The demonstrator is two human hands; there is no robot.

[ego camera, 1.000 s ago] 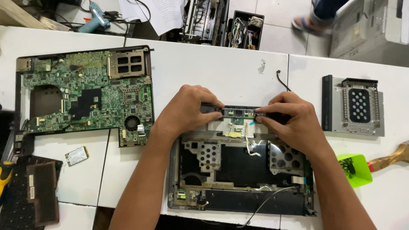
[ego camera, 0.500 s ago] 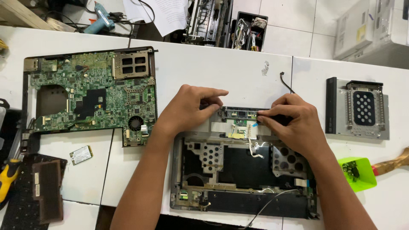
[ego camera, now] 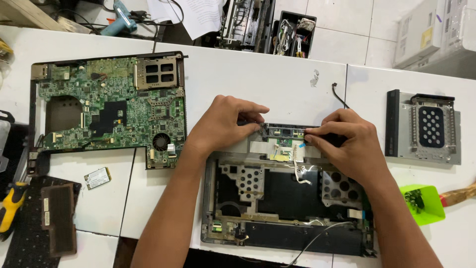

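An opened laptop base shell [ego camera: 258, 233] lies on the white table in front of me. At its far edge sits a narrow dark circuit strip [ego camera: 285, 131] with white ribbon cables below it. My left hand [ego camera: 223, 126] pinches the strip's left end with thumb and fingers. My right hand [ego camera: 347, 141] grips the strip's right end, fingertips on its top edge. Both forearms reach in from the bottom of the view over the shell.
A green motherboard [ego camera: 109, 106] lies at the left, a small wireless card [ego camera: 97, 177] below it. A drive caddy [ego camera: 426, 126] sits at the right. A green scoop with screws [ego camera: 421, 202], a yellow-handled tool [ego camera: 10, 208] and a dark keyboard [ego camera: 29, 233] lie near the front.
The view has shifted slightly. Both hands stay on the strip, with the left fingers a little more spread along its left end.
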